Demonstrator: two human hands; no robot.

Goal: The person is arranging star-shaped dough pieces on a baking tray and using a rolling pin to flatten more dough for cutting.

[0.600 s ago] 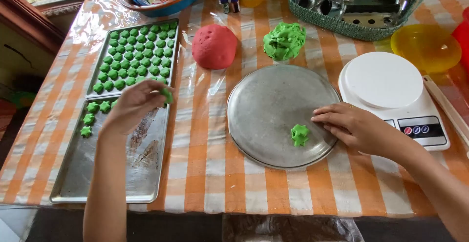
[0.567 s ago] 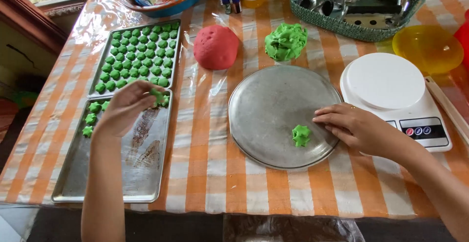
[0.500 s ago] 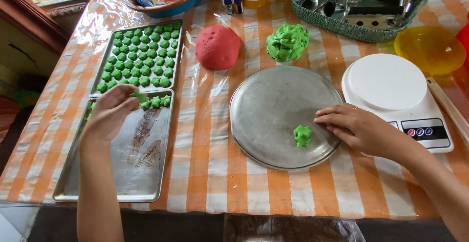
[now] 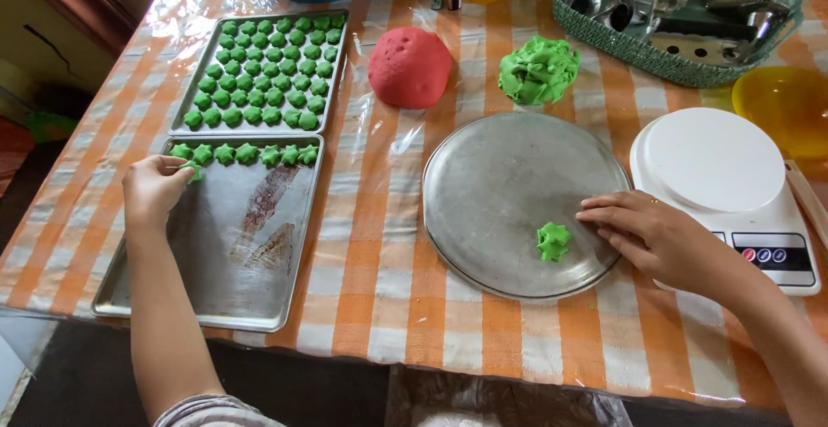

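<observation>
On the nearer tray: left hand (image 4: 153, 187) pinched 1 small green star-shaped dough piece (image 4: 191, 170) over the rectangular steel baking tray (image 4: 216, 289).
Right hand (image 4: 660, 235): fingers loose, resting on the round metal pan (image 4: 509, 177).

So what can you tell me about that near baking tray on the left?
The near tray is a shallow rectangular pan of dull silvery metal with a raised rim, lying flat on the checked tablecloth. One row of green dough pieces lines its far edge; the rest shows greasy smears. The left hand rests at that row's left end.
</observation>
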